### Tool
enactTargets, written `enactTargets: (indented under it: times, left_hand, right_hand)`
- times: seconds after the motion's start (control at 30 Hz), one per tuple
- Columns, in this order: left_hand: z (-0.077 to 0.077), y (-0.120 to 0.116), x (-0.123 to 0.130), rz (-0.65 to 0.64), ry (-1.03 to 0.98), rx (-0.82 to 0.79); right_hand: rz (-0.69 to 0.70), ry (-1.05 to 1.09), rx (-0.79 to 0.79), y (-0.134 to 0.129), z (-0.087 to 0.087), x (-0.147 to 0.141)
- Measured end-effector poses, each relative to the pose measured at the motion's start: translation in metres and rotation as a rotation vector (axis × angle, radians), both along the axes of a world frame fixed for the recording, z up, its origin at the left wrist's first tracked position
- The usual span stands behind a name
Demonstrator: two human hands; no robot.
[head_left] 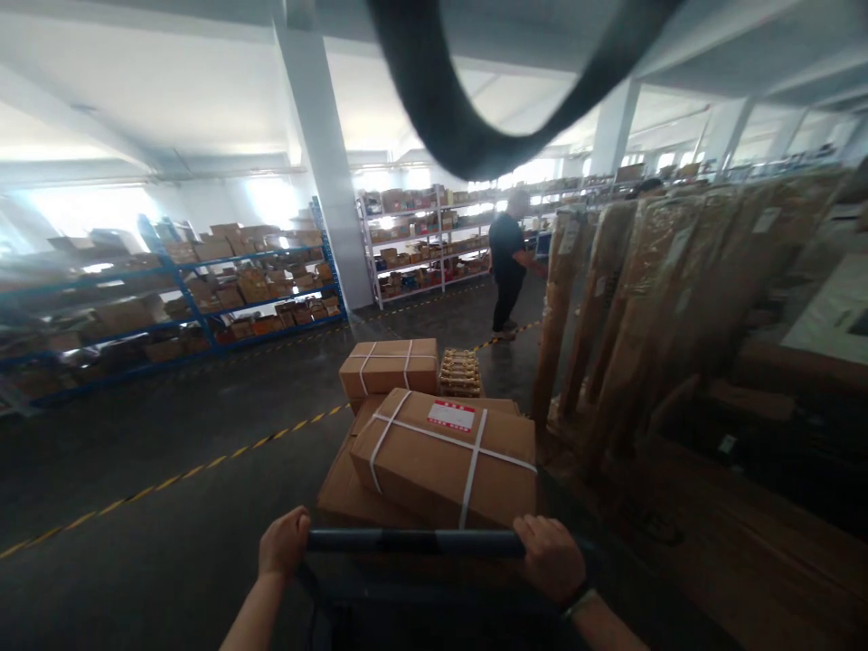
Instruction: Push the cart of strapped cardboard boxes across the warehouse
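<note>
My left hand (285, 544) is wrapped round the left end of a dark cart handle (413, 542). At the other end my right hand (552, 556) grips the same bar, with a band on its wrist. Just beyond the bar, a large cardboard box (448, 457) tied with white straps lies at a slant on other cardboard, a red-and-white label (451, 416) on its top. Behind it sits a smaller strapped box (390, 366). Beside that one is a bundle of brass-coloured metal parts (459, 371). The cart's lower part is mostly dark.
Tall wrapped packages (620, 298) stand close on the right. A person (508, 262) in dark clothes is ahead near them. Blue shelving (193, 307) and white shelving (440, 240) hold many boxes. A pillar (325, 163) rises between them; yellow-black floor tape (217, 462) crosses the left floor.
</note>
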State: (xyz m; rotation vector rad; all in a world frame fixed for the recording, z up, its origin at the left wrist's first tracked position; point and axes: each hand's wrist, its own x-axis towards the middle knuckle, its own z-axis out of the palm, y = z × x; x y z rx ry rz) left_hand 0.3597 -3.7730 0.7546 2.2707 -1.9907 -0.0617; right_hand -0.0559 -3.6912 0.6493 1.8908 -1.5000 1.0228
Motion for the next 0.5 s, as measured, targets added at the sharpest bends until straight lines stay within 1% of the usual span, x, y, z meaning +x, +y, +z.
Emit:
enactTargets:
  times: [0.1, 0.17, 0.23, 0.4, 0.47, 0.5]
  left_hand:
    - [0.006, -0.007, -0.001, -0.024, -0.011, -0.016]
    - [0.006, -0.014, -0.006, -0.058, -0.024, -0.022]
    - [0.001, -0.022, -0.012, -0.099, -0.029, -0.011]
    - [-0.015, -0.052, -0.026, -0.171, -0.052, 0.034]
    - [-0.015, -0.066, -0.031, -0.232, -0.090, 0.035]
    - [-0.012, -0.074, -0.034, -0.270, -0.110, 0.036]
  right_hand:
    - [-0.041, 0.003, -0.022, 0.004, 0.006, -0.001]
    - [-0.068, 0.015, -0.024, 0.005, 0.005, -0.006]
    - [-0.099, 0.032, -0.025, 0.006, -0.002, -0.012]
    - [-0.208, 0.108, 0.004, -0.004, -0.026, -0.022]
    - [-0.240, 0.131, 0.009, -0.010, -0.028, -0.024]
    - [-0.246, 0.136, 0.005, -0.014, -0.025, -0.026]
